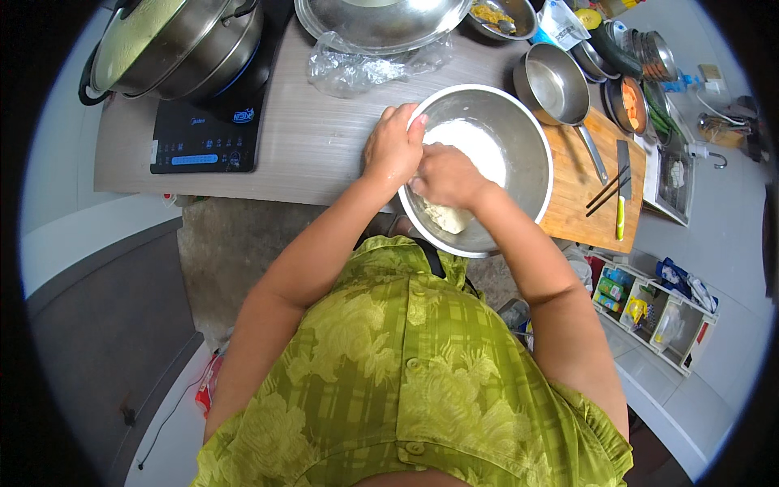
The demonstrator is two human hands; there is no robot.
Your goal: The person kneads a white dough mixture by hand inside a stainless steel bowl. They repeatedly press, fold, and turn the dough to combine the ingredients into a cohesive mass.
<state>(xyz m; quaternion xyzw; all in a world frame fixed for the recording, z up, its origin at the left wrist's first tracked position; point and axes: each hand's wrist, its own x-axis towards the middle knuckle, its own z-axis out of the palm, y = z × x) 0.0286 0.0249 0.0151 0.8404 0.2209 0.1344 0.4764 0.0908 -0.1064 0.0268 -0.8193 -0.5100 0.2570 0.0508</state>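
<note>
A steel mixing bowl (530, 158) with a pale rim stands at the counter's front edge, before my body. My left hand (394, 143) grips its left rim, thumb toward the inside. Inside the bowl, my right hand (451, 176) is curled on a lump of pale dough (449, 218) against the left wall. The dough shows below that hand; the fingertips are blurred and partly hidden. A bright patch, flour or glare, covers part of the bowl's bottom.
Left stands a lidded steel pot (210, 67) on a black induction cooker (204, 137). Behind the bowl are crumpled plastic film (350, 70) and a large steel lid (389, 27). A saucepan (557, 85), a knife (621, 207) and chopsticks (608, 190) rest on a wooden cutting board (566, 210).
</note>
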